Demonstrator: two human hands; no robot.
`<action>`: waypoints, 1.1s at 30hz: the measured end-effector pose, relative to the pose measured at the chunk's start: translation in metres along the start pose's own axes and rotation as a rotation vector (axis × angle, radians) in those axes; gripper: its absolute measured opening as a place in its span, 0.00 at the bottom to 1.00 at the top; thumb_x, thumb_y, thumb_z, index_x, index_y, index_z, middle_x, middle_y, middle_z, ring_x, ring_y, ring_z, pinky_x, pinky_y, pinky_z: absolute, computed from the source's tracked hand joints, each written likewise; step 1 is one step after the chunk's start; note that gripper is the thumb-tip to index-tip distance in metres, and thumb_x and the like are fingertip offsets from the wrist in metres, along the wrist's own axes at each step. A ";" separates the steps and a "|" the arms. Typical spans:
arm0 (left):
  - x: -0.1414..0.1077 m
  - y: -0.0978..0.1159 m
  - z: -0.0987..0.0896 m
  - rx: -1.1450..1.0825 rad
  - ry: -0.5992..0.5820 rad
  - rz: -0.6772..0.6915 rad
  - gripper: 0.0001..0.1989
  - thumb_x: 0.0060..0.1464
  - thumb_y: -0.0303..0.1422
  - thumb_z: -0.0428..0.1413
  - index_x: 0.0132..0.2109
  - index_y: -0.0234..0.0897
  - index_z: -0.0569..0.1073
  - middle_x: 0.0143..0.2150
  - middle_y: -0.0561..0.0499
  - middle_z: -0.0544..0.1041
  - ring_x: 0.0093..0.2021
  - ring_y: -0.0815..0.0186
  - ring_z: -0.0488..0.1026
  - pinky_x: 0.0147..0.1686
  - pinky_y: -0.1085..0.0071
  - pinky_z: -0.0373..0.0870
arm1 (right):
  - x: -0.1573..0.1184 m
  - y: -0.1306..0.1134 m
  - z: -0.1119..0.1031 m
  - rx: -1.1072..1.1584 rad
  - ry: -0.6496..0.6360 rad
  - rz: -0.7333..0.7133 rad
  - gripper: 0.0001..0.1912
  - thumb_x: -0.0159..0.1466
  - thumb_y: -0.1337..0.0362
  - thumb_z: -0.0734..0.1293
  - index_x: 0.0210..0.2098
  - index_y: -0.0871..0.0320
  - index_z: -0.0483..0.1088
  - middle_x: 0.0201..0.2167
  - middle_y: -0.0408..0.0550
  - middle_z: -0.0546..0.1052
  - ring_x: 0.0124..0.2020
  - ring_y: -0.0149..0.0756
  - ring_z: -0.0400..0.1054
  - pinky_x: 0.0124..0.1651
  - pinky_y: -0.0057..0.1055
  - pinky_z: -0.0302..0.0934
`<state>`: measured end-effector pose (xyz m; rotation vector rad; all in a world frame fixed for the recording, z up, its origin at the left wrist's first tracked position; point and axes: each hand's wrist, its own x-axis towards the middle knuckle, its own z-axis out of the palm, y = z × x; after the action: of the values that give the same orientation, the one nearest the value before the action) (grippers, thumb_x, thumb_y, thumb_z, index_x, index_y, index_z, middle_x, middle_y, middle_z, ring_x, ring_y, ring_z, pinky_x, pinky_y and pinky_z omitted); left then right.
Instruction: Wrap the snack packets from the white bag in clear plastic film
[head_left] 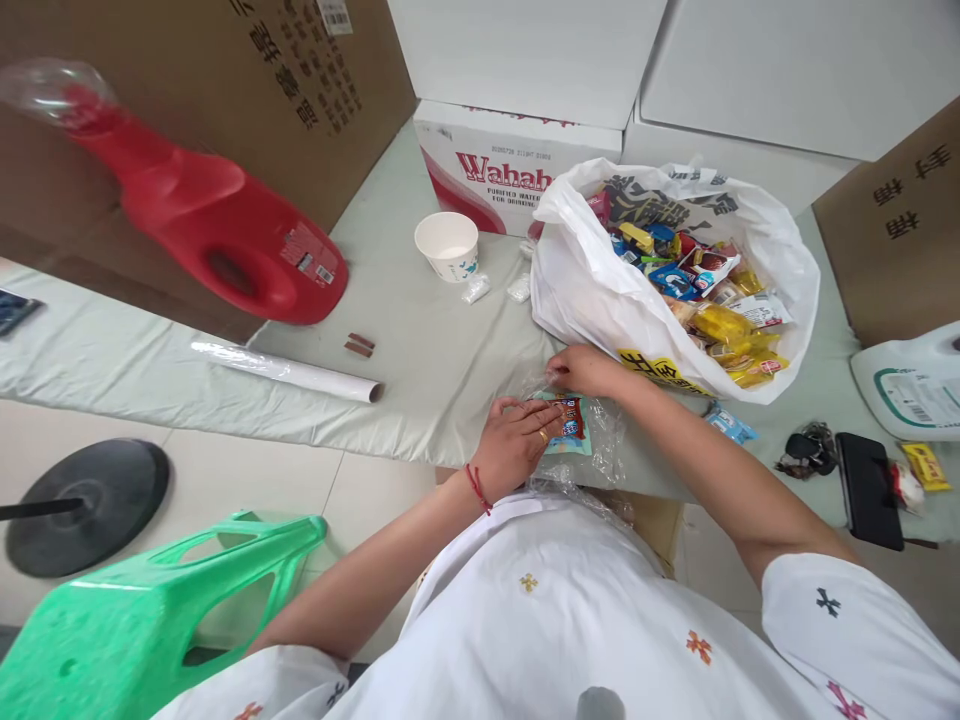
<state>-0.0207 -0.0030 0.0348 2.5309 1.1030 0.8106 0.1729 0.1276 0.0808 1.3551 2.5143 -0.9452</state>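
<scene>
A light-green snack packet (583, 440) with a dark printed label lies on clear plastic film (609, 450) at the table's near edge. My left hand (514, 440) rests flat across the packet, fingers stretched out together, covering its left part. Just beyond it, my right hand (583, 370) has its fingers curled in a pinch at the far edge of the film. The fingertips are small in view, and film shows right beside them. To the right stands a white plastic bag (562, 270) full of colourful wrapped snacks (675, 280), close by my right forearm.
A paper cup (448, 245), a Wahaha box (502, 165) and white boxes stand behind. At left are a red jug (225, 230), a film roll (289, 372) and brown strips (360, 345). A blue packet (729, 424), phone (868, 490) and white jug (915, 385) lie right.
</scene>
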 end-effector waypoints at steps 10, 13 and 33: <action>0.000 0.006 0.011 -0.063 0.075 -0.105 0.16 0.71 0.31 0.50 0.54 0.47 0.81 0.53 0.47 0.85 0.59 0.58 0.76 0.57 0.52 0.64 | -0.066 -0.043 0.084 -0.100 0.737 0.105 0.17 0.74 0.64 0.60 0.52 0.53 0.80 0.37 0.54 0.74 0.41 0.47 0.61 0.43 0.40 0.57; -0.006 0.007 0.021 -0.194 0.231 -0.184 0.11 0.71 0.32 0.52 0.52 0.44 0.79 0.52 0.47 0.84 0.56 0.60 0.76 0.58 0.54 0.69 | -0.067 -0.040 0.114 -0.123 0.854 0.117 0.17 0.74 0.65 0.60 0.55 0.55 0.78 0.38 0.54 0.73 0.41 0.47 0.59 0.45 0.42 0.56; 0.020 -0.001 0.050 -0.401 0.545 -0.757 0.08 0.67 0.39 0.54 0.40 0.41 0.70 0.41 0.50 0.71 0.37 0.68 0.73 0.32 0.73 0.72 | -0.064 -0.040 0.139 -0.010 0.960 -0.014 0.15 0.73 0.61 0.63 0.55 0.52 0.77 0.48 0.55 0.73 0.50 0.46 0.64 0.55 0.46 0.58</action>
<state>0.0198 0.0117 0.0015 1.4074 1.6823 1.3288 0.1548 -0.0145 0.0145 2.1637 3.1187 -0.2697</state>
